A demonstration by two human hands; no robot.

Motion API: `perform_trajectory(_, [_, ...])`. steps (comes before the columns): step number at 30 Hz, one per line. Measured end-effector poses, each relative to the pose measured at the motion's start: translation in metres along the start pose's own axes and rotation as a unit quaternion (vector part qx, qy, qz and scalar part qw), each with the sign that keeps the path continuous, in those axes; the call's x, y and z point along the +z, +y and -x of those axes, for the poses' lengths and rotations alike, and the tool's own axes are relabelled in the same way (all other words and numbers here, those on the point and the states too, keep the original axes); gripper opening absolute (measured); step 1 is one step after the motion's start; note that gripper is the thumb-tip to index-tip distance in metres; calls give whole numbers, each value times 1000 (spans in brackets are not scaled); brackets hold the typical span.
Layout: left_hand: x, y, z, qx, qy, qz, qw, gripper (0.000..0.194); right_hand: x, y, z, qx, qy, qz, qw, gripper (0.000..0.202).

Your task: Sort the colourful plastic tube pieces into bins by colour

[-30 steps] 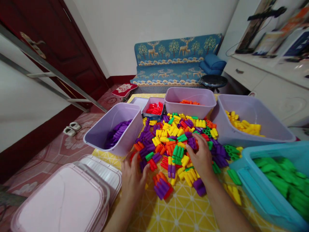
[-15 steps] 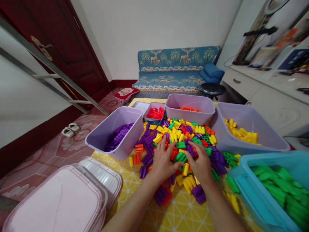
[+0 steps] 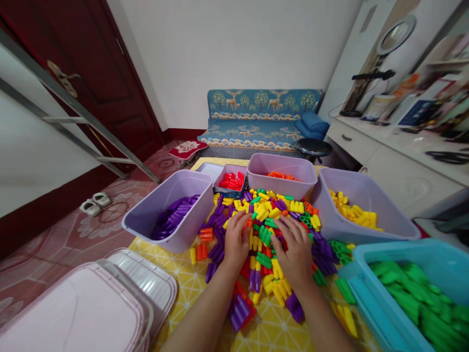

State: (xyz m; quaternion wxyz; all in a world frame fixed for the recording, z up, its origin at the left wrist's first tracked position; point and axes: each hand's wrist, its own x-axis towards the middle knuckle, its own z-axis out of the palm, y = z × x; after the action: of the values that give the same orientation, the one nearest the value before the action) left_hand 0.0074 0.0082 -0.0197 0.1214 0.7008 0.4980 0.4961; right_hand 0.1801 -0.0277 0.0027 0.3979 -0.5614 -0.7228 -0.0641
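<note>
A yellow patterned cloth covers the desk (image 3: 278,322), with a deer-print sofa (image 3: 262,120) against the far wall. Both hands lie palm-down on the heap of plastic blocks (image 3: 269,220), short stubby pieces lying flat with their long axes pointing every way. The left hand (image 3: 236,242) has its fingers loosely spread over yellow and red pieces; the right hand (image 3: 295,249), just beside it, is spread likewise. Whether either hand grips a block is hidden under the palms. Left of the left hand stands the bin of purple blocks (image 3: 172,210); beyond the hands, the orange bin (image 3: 282,176); right, the yellow bin (image 3: 361,210) and the teal bin (image 3: 414,288), cut off at the edge.
</note>
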Motion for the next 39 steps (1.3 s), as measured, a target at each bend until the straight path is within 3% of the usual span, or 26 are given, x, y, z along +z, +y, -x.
perform_trajectory(4, [-6,8,-2,32,-26,-47,998,33,5,1,-2,2,-89,69,994,38])
perform_trajectory(10, [-10,24,-2,82,-129,-79,985,42,5,3,2,23,-86,52,995,30])
perform_trajectory(18, [-9,21,-2,78,-138,-75,985,42,3,-8,-5,33,-138,74,987,41])
perform_trajectory(24, [-9,22,-3,91,-136,-69,984,40,7,-9,-6,54,-138,61,987,25])
perform_trajectory(27, [-8,22,-2,97,-135,-67,984,56,8,-2,-3,65,-75,13,995,25])
perform_trajectory(31, [-7,19,-2,100,-139,-71,983,58,-6,2,-1,155,92,-98,979,32])
perform_trajectory(33, [-6,18,-1,98,-136,-73,983,48,-18,-1,-5,232,182,-195,935,30])
perform_trajectory(35, [-5,17,-1,96,-134,-73,984,40,-31,-7,-11,285,278,-298,867,25])
perform_trajectory(37, [-5,18,0,94,-132,-74,984,37,-44,-13,-19,286,368,-382,798,18])
perform_trajectory(39, [-5,19,-1,93,-132,-74,984,36,-55,-16,-26,266,414,-434,754,13])
